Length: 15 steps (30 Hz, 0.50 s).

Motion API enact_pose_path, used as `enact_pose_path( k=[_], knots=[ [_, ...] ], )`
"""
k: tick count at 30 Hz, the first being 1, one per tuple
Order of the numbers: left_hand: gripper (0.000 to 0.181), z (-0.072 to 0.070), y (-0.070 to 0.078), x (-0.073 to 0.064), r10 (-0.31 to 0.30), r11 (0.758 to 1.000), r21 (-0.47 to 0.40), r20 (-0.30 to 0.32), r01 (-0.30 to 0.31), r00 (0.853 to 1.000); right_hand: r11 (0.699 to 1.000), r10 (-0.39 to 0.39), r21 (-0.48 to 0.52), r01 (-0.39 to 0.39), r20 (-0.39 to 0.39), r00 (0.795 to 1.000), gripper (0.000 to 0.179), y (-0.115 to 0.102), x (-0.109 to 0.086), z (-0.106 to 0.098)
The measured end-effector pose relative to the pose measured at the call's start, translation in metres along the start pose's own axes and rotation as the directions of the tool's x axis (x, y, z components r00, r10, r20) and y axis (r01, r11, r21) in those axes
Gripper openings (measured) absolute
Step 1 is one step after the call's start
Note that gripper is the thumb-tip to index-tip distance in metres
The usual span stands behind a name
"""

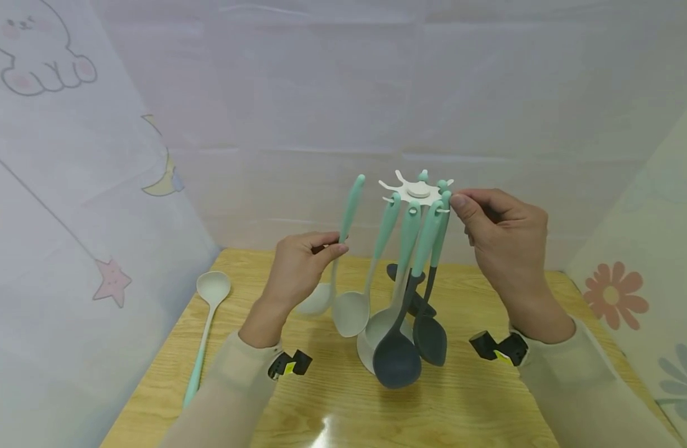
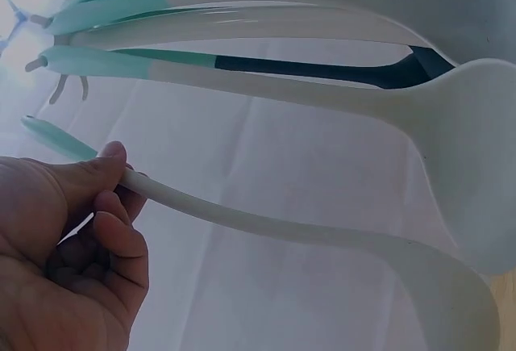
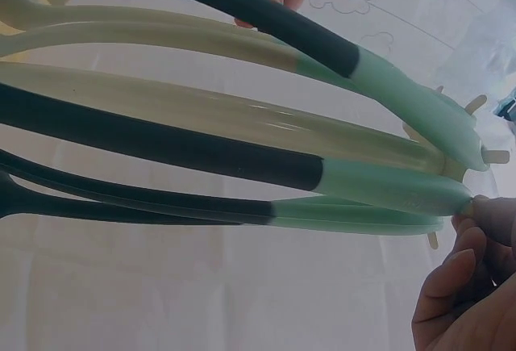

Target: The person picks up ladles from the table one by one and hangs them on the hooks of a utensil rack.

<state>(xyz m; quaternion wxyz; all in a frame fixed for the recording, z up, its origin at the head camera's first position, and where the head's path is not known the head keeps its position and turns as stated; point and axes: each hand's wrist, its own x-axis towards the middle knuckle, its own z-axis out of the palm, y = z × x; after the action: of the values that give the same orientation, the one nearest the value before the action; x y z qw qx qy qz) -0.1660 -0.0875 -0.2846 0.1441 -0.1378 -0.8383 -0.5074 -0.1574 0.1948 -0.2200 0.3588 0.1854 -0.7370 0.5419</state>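
My left hand (image 1: 299,267) pinches a white ladle (image 2: 266,226) with a mint handle where handle and shaft meet. The ladle stands roughly upright, bowl down, left of a white utensil rack (image 1: 418,191) and apart from its hooks. My right hand (image 1: 506,230) pinches the handle tip of a dark grey spoon (image 3: 242,153) at the rack's right rim. Around the rack hang another white ladle (image 1: 351,314), a dark grey ladle (image 1: 396,361) and several more mint-handled utensils. Left of the rack's top, some hooks carry nothing.
On the wooden table (image 1: 321,398), a white spoon (image 1: 213,289) with a mint handle lies at the left, beside my left forearm. The rack's round base (image 1: 364,354) stands mid-table, partly hidden by hanging utensils. Printed cloth (image 1: 321,93) surrounds the back and sides.
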Motion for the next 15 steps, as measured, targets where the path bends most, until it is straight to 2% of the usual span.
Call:
enact_pose_path(
  k=[10, 15],
  knots=[
    [0.029, 0.009, 0.005, 0.012, -0.03, 1.0, 0.008, 0.013, 0.03, 0.999, 1.0, -0.005, -0.006, 0.005, 0.001, 1.0, 0.015, 0.0, 0.0, 0.0],
    [0.028, 0.013, 0.007, 0.016, -0.02, 1.0, 0.021, 0.008, 0.02, 1.0, 1.0, 0.0, -0.001, 0.0, 0.002, 1.0, 0.015, 0.0, 0.0, 0.0]
  ],
)
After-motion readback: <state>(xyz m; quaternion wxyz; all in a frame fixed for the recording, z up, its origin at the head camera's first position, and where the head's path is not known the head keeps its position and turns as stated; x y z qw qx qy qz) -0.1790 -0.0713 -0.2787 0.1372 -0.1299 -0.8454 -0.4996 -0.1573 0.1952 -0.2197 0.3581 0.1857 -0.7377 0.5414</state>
